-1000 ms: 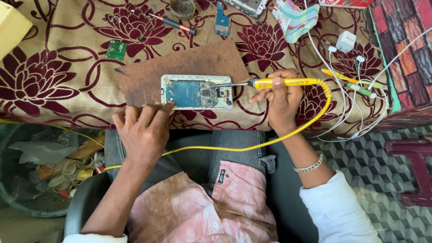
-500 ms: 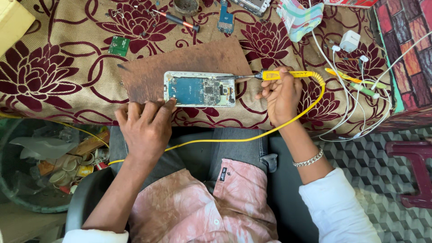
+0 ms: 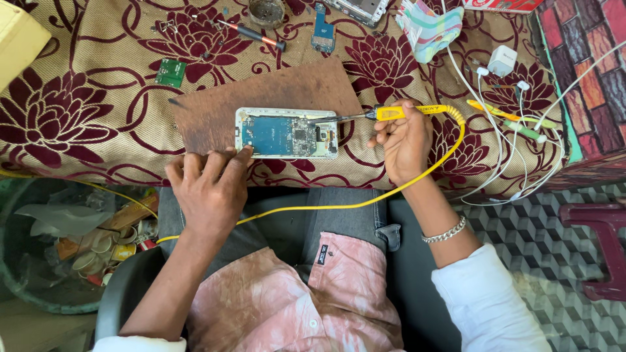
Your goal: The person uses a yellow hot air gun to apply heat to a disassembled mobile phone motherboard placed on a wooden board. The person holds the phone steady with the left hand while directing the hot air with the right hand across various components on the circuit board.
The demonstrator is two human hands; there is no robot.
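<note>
**Q:** ok what are the fingers doing in this one?

**A:** From where I'm watching: my right hand (image 3: 405,140) has its fingers closed around the yellow-handled soldering iron (image 3: 391,113), and the metal tip reaches left onto the opened smartphone (image 3: 287,133), at its right end. My left hand (image 3: 207,189) is flat and spread, holding nothing, fingertips resting on the near edge of the brown board (image 3: 274,91) and just touching the phone's lower left corner.

**Q:** and the phone sits where?

**A:** Back off, circuit board showing, lying flat on that brown board in the middle of the surface, which wears a flowered maroon cloth (image 3: 85,104). The iron's yellow cord (image 3: 365,202) loops down across my lap. Further out: a small green circuit board (image 3: 171,72) and a red-handled screwdriver (image 3: 251,32) at the far side, white charger cables (image 3: 502,104) on the right, and a bin of scraps (image 3: 72,241) down left.
</note>
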